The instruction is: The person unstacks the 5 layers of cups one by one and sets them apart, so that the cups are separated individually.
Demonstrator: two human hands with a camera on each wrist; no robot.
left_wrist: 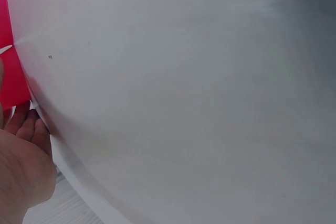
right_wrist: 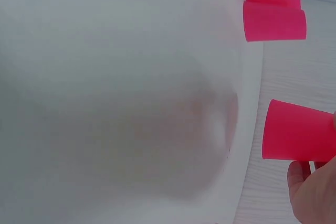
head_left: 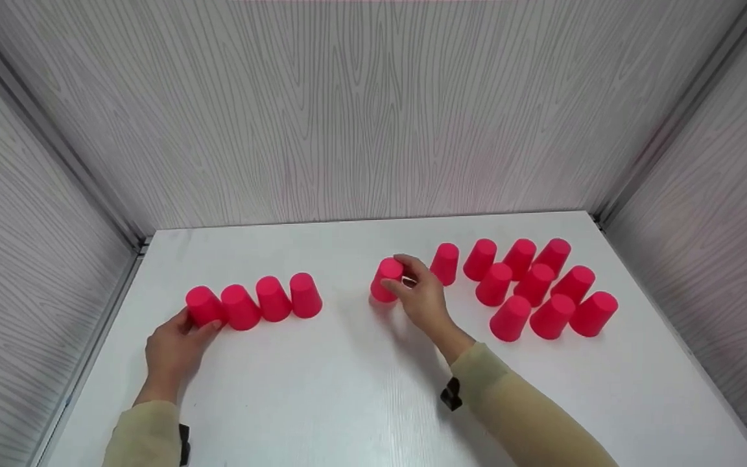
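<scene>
My left hand (head_left: 172,347) has its thumb and fingers around the leftmost red cup (head_left: 205,307), which stands upside down at the end of a row on the left. Touching or nearly touching it, the other cups of that row lead right to an end cup (head_left: 306,296). In the left wrist view, the left hand (left_wrist: 26,166) shows curled fingers beside a red cup (left_wrist: 13,80). My right hand (head_left: 422,298) pinches another upside-down red cup (head_left: 384,285) near its top, mid-table. The right wrist view shows this cup (right_wrist: 296,132) raised above the white surface, with the right hand (right_wrist: 317,192) behind it.
Several upside-down red cups stand in rows on the right; one (head_left: 445,264) is just beyond my right hand, another (head_left: 594,314) sits at the near right corner of the group. The white table (head_left: 296,395) has wood-grain panels (head_left: 360,117) behind and at both sides.
</scene>
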